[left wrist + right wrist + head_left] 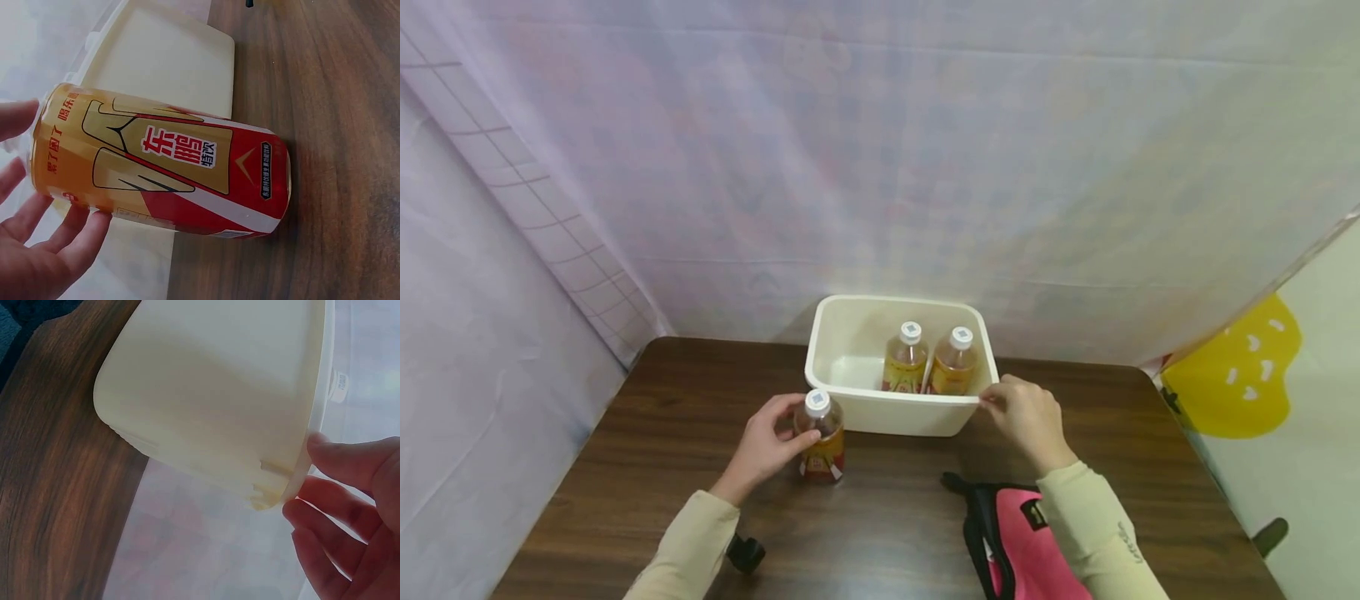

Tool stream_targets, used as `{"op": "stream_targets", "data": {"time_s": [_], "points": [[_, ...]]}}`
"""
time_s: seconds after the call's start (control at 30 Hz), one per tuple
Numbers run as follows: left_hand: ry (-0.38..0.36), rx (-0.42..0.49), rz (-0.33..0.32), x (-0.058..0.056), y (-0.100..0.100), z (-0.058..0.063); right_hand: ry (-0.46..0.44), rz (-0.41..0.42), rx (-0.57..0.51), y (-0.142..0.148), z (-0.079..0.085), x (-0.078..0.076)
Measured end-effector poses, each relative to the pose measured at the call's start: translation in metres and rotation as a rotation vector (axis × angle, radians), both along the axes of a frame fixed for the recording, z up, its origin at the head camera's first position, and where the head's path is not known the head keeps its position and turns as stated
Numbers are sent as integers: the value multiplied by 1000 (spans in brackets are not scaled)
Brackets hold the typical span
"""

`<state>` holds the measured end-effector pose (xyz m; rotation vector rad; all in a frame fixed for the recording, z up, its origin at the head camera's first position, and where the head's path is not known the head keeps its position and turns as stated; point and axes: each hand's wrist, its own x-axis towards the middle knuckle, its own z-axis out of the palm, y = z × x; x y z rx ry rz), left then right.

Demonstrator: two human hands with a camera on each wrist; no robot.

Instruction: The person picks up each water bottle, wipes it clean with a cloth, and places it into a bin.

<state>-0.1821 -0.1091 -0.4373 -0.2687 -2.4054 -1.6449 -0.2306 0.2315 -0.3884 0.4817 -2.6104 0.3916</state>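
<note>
My left hand [766,443] grips a drink bottle [822,450] around its upper part, thumb on one side and fingers on the other. The bottle has a white cap and an orange, gold and red label [181,150]. It stands upright in front of the left end of a cream plastic bin [895,414]. With thumb and fingers, my right hand [1028,417] pinches the bin's rim [317,394] at its front right corner. Inside the bin, on the right side, two similar bottles stand side by side, a left one [906,362] and a right one [953,368]; the front wall hides their lower parts.
A pink and black bag [1037,550] lies at the table's near right, partly under my right sleeve. A small black object [746,553] sits beside my left sleeve. Behind the brown wooden table [700,383] hangs a pale curtain [880,167]; a yellow shape [1240,375] is at right.
</note>
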Motion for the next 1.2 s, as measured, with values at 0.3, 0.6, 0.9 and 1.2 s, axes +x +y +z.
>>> {"op": "stream_targets", "data": {"time_s": [0.3,0.6,0.9,1.2], "points": [[-38,49,-21,7,6,1,6,-5,-2,1,-1,-1],[-58,48,-2,15,14,1,-54,59,46,7,13,16],[-52,57,-8,21,17,1,-272,-81,49,37,-15,80],[-64,57,-6,23,18,-1,-571,-158,64,55,-89,110]]}}
